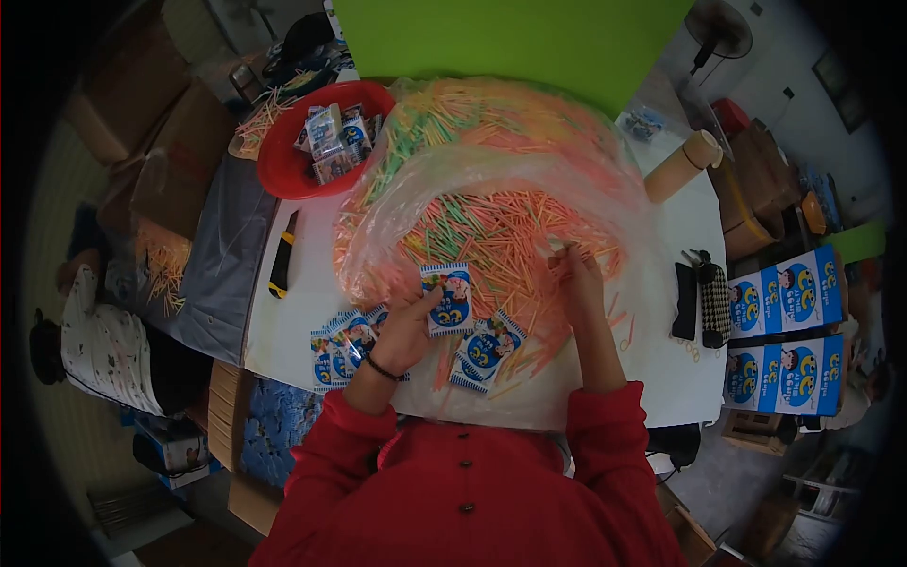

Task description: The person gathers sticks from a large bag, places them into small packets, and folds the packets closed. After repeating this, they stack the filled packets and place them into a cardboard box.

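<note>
My left hand (pixel 402 333) is closed on a small blue-and-white printed packet (pixel 448 300), gripping its left edge. Over the right part of a heap of thin pink, orange and green sticks (pixel 501 227), my right hand (pixel 574 276) has its fingers curled together. Whatever lies between those fingertips is too small to make out. The sticks spill from a large clear plastic bag (pixel 378 241). Just below the held packet lies another packet (pixel 487 354), with loose sticks around it. Several more packets (pixel 345 345) lie beneath and left of my left wrist.
A red bowl (pixel 274 161) of packets stands back left, near a yellow-black utility knife (pixel 282 260). At right are a tan cylinder (pixel 678 168), a dark pouch (pixel 684 300), and blue printed boxes (pixel 784 378). A green panel (pixel 510 47) rises behind; another person (pixel 104 340) is far left.
</note>
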Tool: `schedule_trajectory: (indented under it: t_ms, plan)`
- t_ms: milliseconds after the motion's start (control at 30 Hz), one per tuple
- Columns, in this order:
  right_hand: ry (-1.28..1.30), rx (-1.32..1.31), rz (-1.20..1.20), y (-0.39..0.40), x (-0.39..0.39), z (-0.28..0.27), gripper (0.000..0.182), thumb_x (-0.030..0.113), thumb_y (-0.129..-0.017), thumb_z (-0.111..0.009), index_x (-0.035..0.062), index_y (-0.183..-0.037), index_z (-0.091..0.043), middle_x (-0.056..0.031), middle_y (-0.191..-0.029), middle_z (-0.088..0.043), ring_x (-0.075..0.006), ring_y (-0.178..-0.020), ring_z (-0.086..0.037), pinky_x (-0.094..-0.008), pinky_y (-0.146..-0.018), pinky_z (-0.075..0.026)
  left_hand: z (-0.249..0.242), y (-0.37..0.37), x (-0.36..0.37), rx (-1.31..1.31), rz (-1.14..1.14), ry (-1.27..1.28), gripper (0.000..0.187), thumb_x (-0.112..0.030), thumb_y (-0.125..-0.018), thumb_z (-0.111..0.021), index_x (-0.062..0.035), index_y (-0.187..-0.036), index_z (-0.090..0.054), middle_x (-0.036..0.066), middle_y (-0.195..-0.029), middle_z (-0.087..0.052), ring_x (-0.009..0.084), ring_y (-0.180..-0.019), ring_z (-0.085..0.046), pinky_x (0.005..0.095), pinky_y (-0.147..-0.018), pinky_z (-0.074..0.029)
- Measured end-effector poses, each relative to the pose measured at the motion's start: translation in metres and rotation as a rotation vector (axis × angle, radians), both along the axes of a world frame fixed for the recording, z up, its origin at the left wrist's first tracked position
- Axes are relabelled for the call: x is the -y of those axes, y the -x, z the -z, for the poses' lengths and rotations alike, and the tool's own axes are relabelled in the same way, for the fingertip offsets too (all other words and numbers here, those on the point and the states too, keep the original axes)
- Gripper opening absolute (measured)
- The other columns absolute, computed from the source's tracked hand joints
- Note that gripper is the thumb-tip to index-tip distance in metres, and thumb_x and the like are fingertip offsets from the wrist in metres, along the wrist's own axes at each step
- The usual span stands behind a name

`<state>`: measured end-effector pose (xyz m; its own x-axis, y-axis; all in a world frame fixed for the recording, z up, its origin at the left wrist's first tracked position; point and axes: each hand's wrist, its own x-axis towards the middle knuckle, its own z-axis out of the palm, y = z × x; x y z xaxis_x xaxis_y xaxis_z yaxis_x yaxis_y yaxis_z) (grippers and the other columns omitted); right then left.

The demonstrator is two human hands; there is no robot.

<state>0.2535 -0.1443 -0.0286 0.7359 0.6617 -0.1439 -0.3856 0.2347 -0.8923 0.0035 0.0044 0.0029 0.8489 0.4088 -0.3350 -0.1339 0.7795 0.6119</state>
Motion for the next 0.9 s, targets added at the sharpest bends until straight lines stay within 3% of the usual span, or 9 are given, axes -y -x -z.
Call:
schedule_trajectory:
  t_ms: [167, 233, 333, 467, 533, 667, 767, 833, 900]
  plan:
    - [-0.148, -0.176, 0.107, 0.006, 0.006, -0.002, 0.017, 0.018, -0.100, -0.050, 0.0035, -0.103, -0.058, -0.0050, -0.097, -0.063, -0.0114, -0.093, -0.058, -0.0263, -0.083, -0.046, 0.018, -0.003, 0.010, 0.016, 0.042, 0.010, 0.026, -0.018, -0.098, -0.053, 0.0004, -0.115, -0.059, 0.008, -0.105, -0.068, 0.0167, -0.094, -0.066, 0.0317, -0.083, -0.055]
    - [0.181, 0.452, 0.139, 0.017, 0.009, -0.001, 0.017, 0.016, -0.100, -0.049, 0.0023, -0.103, -0.059, -0.0053, -0.103, -0.063, -0.0122, -0.096, -0.058, -0.0274, -0.088, -0.045, 0.016, -0.003, 0.015, 0.037, 0.073, -0.058, 0.024, -0.014, -0.097, -0.055, 0.0019, -0.113, -0.061, 0.008, -0.104, -0.068, 0.0164, -0.093, -0.066, 0.0303, -0.082, -0.055]
    - [0.345, 0.535, -0.083, 0.032, 0.017, 0.006, 0.018, 0.016, -0.100, -0.048, 0.0024, -0.101, -0.059, -0.0056, -0.106, -0.063, -0.0128, -0.101, -0.058, -0.0289, -0.093, -0.044, 0.014, -0.006, 0.023, 0.039, 0.069, -0.135, 0.021, -0.010, -0.095, -0.056, 0.0032, -0.110, -0.063, 0.009, -0.101, -0.069, 0.0160, -0.091, -0.066, 0.0291, -0.081, -0.055]
    - [0.066, 0.470, 0.020, 0.025, 0.013, 0.008, 0.017, 0.015, -0.100, -0.047, 0.0023, -0.103, -0.058, -0.0067, -0.107, -0.064, -0.0139, -0.102, -0.059, -0.0294, -0.093, -0.044, 0.012, -0.005, 0.029, 0.078, 0.015, -0.073, 0.021, -0.006, -0.094, -0.057, 0.0046, -0.110, -0.064, 0.008, -0.102, -0.070, 0.0151, -0.089, -0.067, 0.0285, -0.079, -0.055]
    - [0.005, 0.198, 0.060, 0.035, 0.012, -0.019, 0.015, 0.013, -0.100, -0.047, 0.0022, -0.105, -0.056, -0.0079, -0.105, -0.064, -0.0153, -0.101, -0.059, -0.0293, -0.092, -0.045, 0.012, -0.004, 0.031, 0.077, -0.006, -0.098, 0.021, -0.006, -0.094, -0.057, 0.0046, -0.110, -0.065, 0.008, -0.101, -0.070, 0.0146, -0.089, -0.066, 0.0281, -0.079, -0.054]
    - [-0.149, 0.057, 0.032, 0.047, 0.008, -0.032, 0.014, 0.011, -0.100, -0.046, 0.0020, -0.105, -0.055, -0.0087, -0.104, -0.064, -0.0157, -0.100, -0.060, -0.0294, -0.090, -0.046, 0.019, -0.005, 0.030, 0.011, 0.007, -0.361, 0.020, -0.005, -0.094, -0.057, 0.0037, -0.109, -0.066, 0.006, -0.097, -0.070, 0.0108, -0.086, -0.065, 0.0245, -0.076, -0.053]
    - [-0.035, 0.327, -0.039, 0.045, 0.009, -0.020, 0.010, 0.008, -0.099, -0.047, 0.0025, -0.102, -0.055, -0.0079, -0.102, -0.063, -0.0151, -0.098, -0.059, -0.0291, -0.088, -0.045, 0.016, -0.004, 0.031, -0.019, 0.005, -0.379, 0.020, -0.006, -0.094, -0.058, 0.0028, -0.110, -0.066, 0.004, -0.096, -0.070, 0.0085, -0.083, -0.064, 0.0225, -0.074, -0.052]
    - [0.204, 0.800, -0.123, 0.041, 0.008, 0.003, 0.007, 0.004, -0.097, -0.047, 0.0029, -0.097, -0.054, -0.0067, -0.100, -0.061, -0.0154, -0.097, -0.059, -0.0285, -0.087, -0.045, 0.017, -0.005, 0.031, 0.004, 0.006, -0.344, 0.020, -0.006, -0.094, -0.058, 0.0023, -0.110, -0.066, 0.003, -0.096, -0.070, 0.0077, -0.082, -0.063, 0.0217, -0.073, -0.051]
    - [0.221, 0.842, -0.150, 0.039, 0.011, 0.010, 0.007, 0.003, -0.097, -0.047, 0.0029, -0.096, -0.054, -0.0069, -0.101, -0.061, -0.0159, -0.098, -0.059, -0.0282, -0.087, -0.045, 0.021, -0.005, 0.030, 0.044, -0.022, -0.379, 0.020, -0.006, -0.094, -0.058, 0.0018, -0.110, -0.067, 0.003, -0.096, -0.070, 0.0075, -0.081, -0.063, 0.0214, -0.072, -0.051]
